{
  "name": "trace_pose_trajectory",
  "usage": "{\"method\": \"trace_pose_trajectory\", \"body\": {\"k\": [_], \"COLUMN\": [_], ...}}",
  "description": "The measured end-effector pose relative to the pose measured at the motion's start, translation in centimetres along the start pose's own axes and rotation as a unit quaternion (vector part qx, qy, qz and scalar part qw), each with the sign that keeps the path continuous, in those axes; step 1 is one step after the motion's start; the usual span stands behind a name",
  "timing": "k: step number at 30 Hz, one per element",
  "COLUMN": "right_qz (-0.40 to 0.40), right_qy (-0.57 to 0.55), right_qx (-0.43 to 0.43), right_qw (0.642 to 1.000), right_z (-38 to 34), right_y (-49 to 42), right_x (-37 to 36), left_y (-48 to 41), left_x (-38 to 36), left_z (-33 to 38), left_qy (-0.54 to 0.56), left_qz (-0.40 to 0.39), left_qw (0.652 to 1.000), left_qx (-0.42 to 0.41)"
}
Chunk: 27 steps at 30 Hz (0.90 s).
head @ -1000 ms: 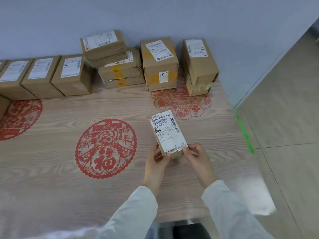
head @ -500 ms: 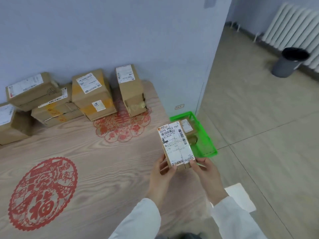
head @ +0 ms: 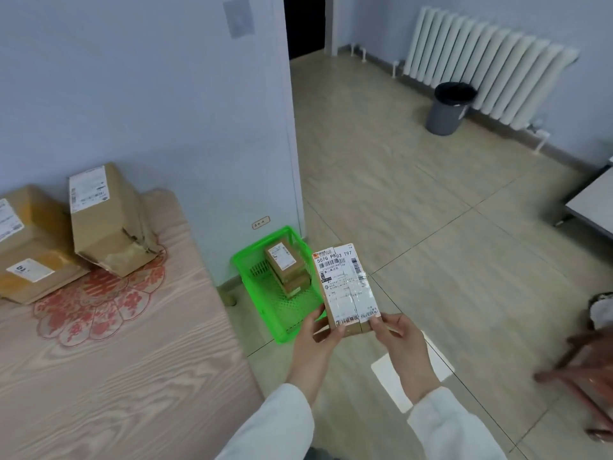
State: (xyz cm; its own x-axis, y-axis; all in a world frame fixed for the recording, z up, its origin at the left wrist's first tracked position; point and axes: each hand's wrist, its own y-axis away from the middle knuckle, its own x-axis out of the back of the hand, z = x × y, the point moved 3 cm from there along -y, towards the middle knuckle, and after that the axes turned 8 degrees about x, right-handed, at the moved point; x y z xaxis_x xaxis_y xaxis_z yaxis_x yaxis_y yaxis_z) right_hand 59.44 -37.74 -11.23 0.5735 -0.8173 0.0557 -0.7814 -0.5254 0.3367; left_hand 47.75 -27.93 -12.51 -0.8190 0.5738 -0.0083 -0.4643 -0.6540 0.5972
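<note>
**A:** What's on the left?

**B:** A table (head: 116,376) with a pale, glossy wood-grain top. Against the wall stand two brown cardboard boxes. One is a squat box (head: 30,260) banded with yellow tape. Just beside it is a taller box (head: 109,227) whose lower corner is crumpled and torn. A red, lacy, flower-shaped paper-cut (head: 99,303) spreads out from under them.

**A:** And past the table's edge?

**B:** A bright green plastic basket (head: 265,293) with mesh walls sits on the beige tiled floor (head: 431,210). A small labelled carton (head: 287,270) lies inside it.

**A:** Where's the one being handled?

**B:** The slim cardboard parcel (head: 346,287) is oblong and held in the air just right of the basket. Its shiny white printed label faces up. The left hand (head: 315,340) has fingers and thumb curled round its near left corner. The right hand (head: 401,343) pinches the near right corner.

**A:** Farther right?

**B:** A round grey bin (head: 447,109) stands before a white ribbed radiator (head: 491,74).
</note>
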Motion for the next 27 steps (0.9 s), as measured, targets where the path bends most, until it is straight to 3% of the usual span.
{"method": "trace_pose_trajectory", "body": {"k": [14, 27], "right_qz": [-0.015, -0.108], "right_qy": [0.016, 0.034], "right_qx": [-0.019, -0.044], "right_qw": [1.0, 0.993], "right_z": [-2.1, -0.7], "right_y": [-14.5, -27.4], "right_x": [-2.1, -9.9], "left_y": [-11.9, -23.0], "left_x": [-2.9, -0.1], "left_z": [5.7, 8.3], "left_qy": [0.012, 0.05], "left_qz": [0.023, 0.148], "left_qw": [1.0, 0.986], "left_qx": [0.007, 0.051]}}
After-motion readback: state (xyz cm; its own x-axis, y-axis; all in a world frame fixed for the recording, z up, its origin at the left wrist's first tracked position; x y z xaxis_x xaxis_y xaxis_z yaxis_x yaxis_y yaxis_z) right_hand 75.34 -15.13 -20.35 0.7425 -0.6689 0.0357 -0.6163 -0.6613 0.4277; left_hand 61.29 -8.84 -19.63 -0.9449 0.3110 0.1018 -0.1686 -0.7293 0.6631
